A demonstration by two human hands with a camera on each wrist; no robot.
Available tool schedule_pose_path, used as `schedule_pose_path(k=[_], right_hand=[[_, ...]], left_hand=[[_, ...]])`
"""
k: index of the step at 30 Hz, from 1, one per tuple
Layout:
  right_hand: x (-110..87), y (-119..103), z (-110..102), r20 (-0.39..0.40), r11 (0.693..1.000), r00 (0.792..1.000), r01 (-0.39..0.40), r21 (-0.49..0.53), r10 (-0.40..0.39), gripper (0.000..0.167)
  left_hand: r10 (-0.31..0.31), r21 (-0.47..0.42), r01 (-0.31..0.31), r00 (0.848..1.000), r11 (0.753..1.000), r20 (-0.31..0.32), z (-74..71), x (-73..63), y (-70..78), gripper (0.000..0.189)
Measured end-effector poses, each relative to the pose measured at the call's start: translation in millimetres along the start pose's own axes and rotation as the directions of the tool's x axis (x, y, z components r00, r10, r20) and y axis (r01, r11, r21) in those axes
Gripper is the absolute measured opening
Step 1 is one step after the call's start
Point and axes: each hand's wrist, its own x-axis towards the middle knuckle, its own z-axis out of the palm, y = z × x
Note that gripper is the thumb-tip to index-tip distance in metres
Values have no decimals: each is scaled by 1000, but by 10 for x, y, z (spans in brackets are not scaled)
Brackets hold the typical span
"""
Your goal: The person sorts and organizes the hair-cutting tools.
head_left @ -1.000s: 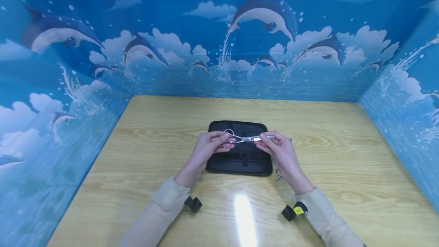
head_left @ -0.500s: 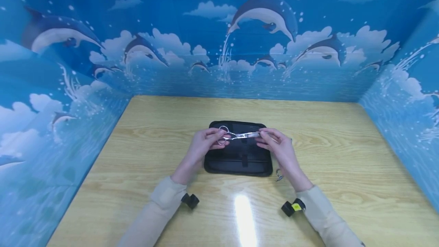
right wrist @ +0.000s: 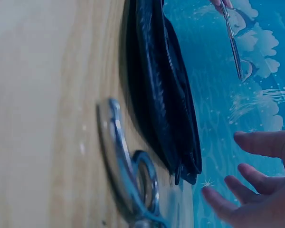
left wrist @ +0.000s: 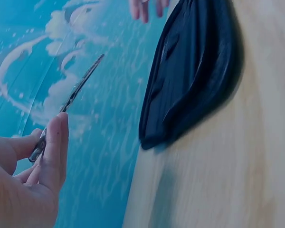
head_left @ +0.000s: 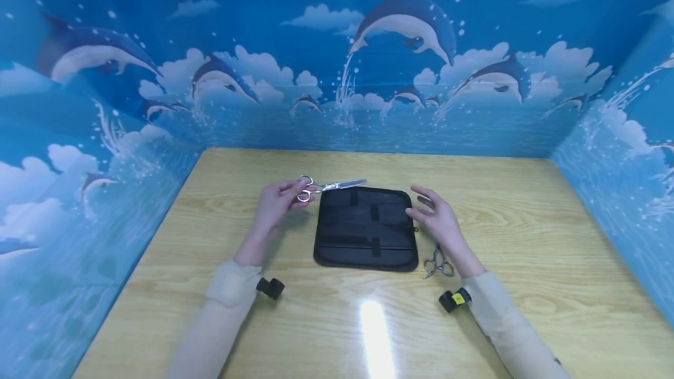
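My left hand (head_left: pixel 280 200) pinches a pair of silver hair scissors (head_left: pixel 342 185) by the finger rings, blades pointing right above the far left edge of a black zip case (head_left: pixel 368 230). In the left wrist view, one blade of these scissors (left wrist: pixel 88 76) shows fine teeth, so they look like thinning scissors. Right of the case, my right hand (head_left: pixel 434 215) hovers with spread, relaxed fingers and holds nothing. A second pair of scissors (head_left: pixel 438 263) lies on the table near my right wrist; the forearm and hand partly hide it.
The case lies on the wooden table (head_left: pixel 231 303), its elastic loops (head_left: pixel 375 245) facing up and a zipper pull (head_left: pixel 416 229) at its right side. Dolphin-printed curtains (head_left: pixel 337 116) rise at the back and both sides.
Both hands held the scissors over the case; the right hand has let go and drawn slightly right. My left hand has carried them left and away from me. The second scissors show more fully.
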Motion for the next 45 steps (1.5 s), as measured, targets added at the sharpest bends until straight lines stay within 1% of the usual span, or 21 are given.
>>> schedule_pose_path(k=[3,6,11,14,21,26,30,35,40,45], right_hand=[[47,5,-2,4,997,999,-34,-68,34,62],[93,16,-4,11,988,996,-85,-126,87,65],[155,47,5,36,975,986,-157,-157,165,70],[173,61,12,41,970,982,-177,-165,187,70],[198,96,21,64,970,980,-175,-166,188,68],[219,119,15,86,970,979,-169,-175,186,67],[234,136,14,76,966,976,-189,-174,205,67],[251,160,1,70,964,973,-207,-166,220,68],[244,159,-2,71,966,974,-202,-161,215,67],[241,142,-4,72,967,974,-201,-158,214,66]], left_hand=[[16,17,-16,1000,1000,-9,-88,47,15,39],[18,31,-18,1000,999,-20,-149,80,6,38],[-18,85,22,999,996,-43,-219,109,-21,37],[-48,109,54,997,993,-57,-250,124,-33,36],[-103,147,113,992,983,-74,-284,176,-52,38],[-116,169,127,990,977,-74,-308,208,-88,40],[-121,165,131,990,978,-70,-317,242,-122,44],[-140,171,152,987,973,-83,-293,291,-154,44],[-167,192,184,980,964,-105,-263,332,-172,40],[-172,222,192,979,956,-110,-235,352,-177,38]])
